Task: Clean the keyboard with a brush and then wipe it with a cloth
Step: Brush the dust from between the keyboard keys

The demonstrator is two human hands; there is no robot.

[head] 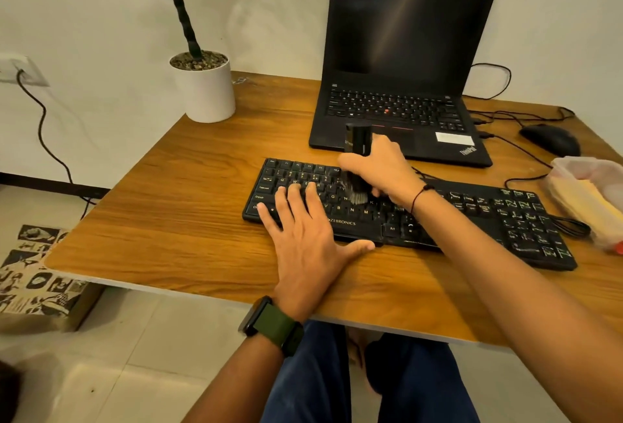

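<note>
right hand (pixel 381 169) grips the brush (pixel 358 142), its bristles blurred and half hidden on the keyboard (pixel 472 217); left hand (pixel 303 237) lies flat, fingers straight, covering keys near the tabletop (pixel 168 220) front edge.

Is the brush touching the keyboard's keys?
Touching. The head view shows the brush, gripped by the right hand, with its grey bristles splayed against the keys of the keyboard.
</note>
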